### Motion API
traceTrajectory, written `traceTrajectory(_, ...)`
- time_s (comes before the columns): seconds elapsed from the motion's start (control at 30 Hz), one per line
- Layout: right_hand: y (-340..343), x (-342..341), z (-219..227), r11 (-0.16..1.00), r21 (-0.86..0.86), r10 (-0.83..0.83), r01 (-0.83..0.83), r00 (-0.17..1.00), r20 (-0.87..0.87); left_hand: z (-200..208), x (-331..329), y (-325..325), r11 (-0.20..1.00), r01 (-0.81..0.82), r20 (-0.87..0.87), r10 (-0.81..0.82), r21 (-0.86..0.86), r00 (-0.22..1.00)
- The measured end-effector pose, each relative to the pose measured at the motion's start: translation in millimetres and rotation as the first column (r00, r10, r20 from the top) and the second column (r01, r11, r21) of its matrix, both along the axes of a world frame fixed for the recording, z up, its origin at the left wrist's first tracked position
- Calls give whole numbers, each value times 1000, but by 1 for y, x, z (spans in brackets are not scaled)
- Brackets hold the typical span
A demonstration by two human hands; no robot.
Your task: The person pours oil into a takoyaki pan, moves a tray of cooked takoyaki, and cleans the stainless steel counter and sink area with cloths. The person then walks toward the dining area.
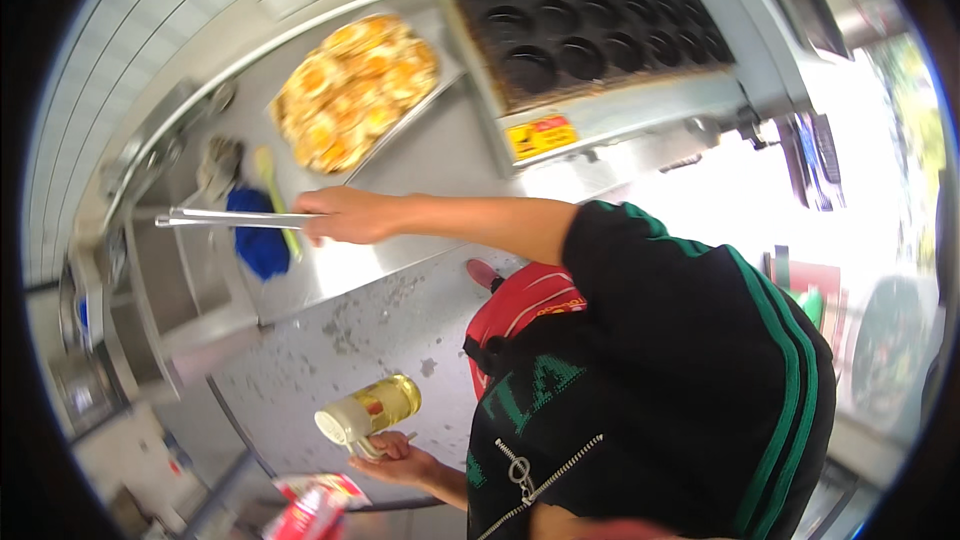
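My right hand (350,216) is closed round a pair of long metal tongs (225,220), held level over the steel counter (470,155), tips toward the left. Beneath the tongs lies a bunched blue cloth (262,240), with a yellow-green stick-like tool (268,175) beside it. Lower down, my left hand (395,460) grips the handle of a clear jug (390,400) of yellow oil with a whitish lid. The jug is tilted on its side above the floor, lid end to the left. A tray of fried eggs (355,90) sits on the counter beyond my right hand.
A dark griddle with rows of round moulds (580,55) stands at the back right, a yellow label (541,137) on its front. Steel sink basins (165,270) lie at the left. A red-and-white package (318,508) is at the lower left. Wet patches mark the grey floor (300,370).
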State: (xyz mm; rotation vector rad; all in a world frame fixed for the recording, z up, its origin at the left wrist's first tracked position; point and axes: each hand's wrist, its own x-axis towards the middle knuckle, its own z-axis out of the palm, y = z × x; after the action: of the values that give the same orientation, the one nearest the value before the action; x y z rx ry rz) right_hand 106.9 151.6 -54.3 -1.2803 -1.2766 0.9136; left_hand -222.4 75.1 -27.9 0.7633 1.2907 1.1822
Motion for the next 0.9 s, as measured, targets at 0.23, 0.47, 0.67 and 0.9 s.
traceTrajectory(0.23,-353,163,101,557,-215,-676,802,588,443,5,106,-17,963,266,25,-267,35,963)
traceTrajectory(0.47,-507,235,130,324,-180,-185,929,248,951,8,191,-60,838,537,73,-544,92,836)
traceTrajectory(0.67,-534,292,96,371,-164,-18,914,184,983,11,226,-99,846,530,25,-532,57,847)
traceTrajectory(0.9,-549,329,90,411,-217,-32,886,252,967,15,237,-130,885,464,-11,-464,31,886)
